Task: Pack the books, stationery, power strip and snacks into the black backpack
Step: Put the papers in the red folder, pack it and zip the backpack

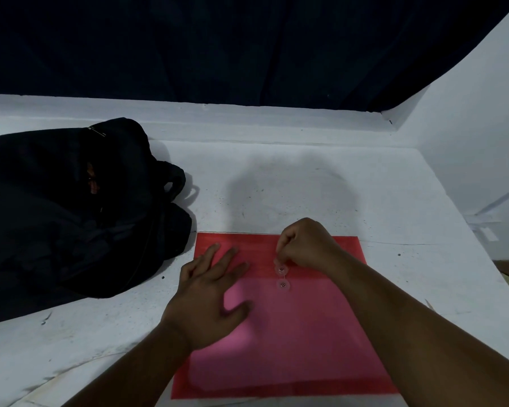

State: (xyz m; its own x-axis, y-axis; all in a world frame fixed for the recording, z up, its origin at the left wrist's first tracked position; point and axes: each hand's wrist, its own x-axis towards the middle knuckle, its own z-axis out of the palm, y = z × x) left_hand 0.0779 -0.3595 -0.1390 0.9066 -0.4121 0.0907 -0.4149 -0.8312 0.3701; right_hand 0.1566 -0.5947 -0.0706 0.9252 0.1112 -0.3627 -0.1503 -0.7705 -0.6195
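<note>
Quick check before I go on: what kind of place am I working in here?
Probably a plain indoor room, not a fitted workshop: a white painted surface with a raised ledge, a dark curtain behind it, and a white wall closing the right corner.

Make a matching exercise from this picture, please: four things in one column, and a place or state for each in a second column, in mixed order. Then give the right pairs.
Things:
1. black backpack
2. red envelope folder
3. left hand
4. right hand

Places or states:
A. fingers curled, pinching at the upper clear button of the folder
B. lies flat on the white surface, nearest the camera
C. lies slumped to the left of the folder
D. fingers straight, pressing flat on the folder

Pairs: 1-C, 2-B, 3-D, 4-A
</note>
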